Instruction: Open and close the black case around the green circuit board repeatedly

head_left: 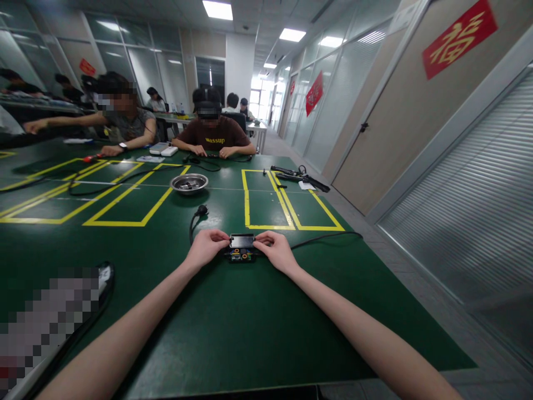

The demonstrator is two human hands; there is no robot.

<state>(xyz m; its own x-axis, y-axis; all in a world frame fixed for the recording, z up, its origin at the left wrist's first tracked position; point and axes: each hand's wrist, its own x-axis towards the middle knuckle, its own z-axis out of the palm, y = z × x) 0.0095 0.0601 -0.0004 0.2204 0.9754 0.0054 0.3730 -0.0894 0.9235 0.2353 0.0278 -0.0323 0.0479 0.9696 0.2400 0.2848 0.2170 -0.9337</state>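
Between my left hand (209, 246) and my right hand (275, 248) is a small black rectangular cover (242, 241) with a shiny grey face. The fingertips of each hand pinch one of its short ends. Just below it on the green table lies an open black case (242, 258) with a circuit board and small coloured parts showing. The cover is tilted up at the far edge of this case; whether they touch I cannot tell. A black cable with a plug (202, 210) curves out beyond my left hand, and another black cable (328, 237) runs off to the right.
A metal bowl (189, 184) with small metal pieces stands ahead on the green table (250, 344). Yellow tape (270, 226) marks rectangles. Black tools (302, 179) lie at the right edge. A blurred-out object (50, 328) lies at left. Co-workers sit opposite, one person in brown (214, 136).
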